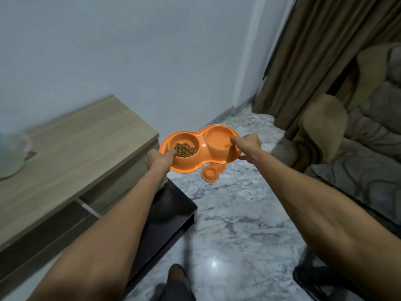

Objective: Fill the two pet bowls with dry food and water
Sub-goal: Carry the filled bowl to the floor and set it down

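Note:
I hold an orange double pet bowl (202, 141) out in front of me, above the marble floor. Its left bowl holds brown dry food (185, 149). Its right bowl (218, 139) looks to hold clear water. My left hand (159, 159) grips the left rim, thumb inside next to the food. My right hand (247, 146) grips the right rim, thumb over the edge. A second small orange dish (210, 173) lies on the floor below the bowl.
A light wooden cabinet (71, 148) stands at the left against the wall, with a pale round object (12, 155) on it. A dark low shelf (169, 216) juts out beneath. A brown sofa (351, 137) and curtain (314, 51) fill the right.

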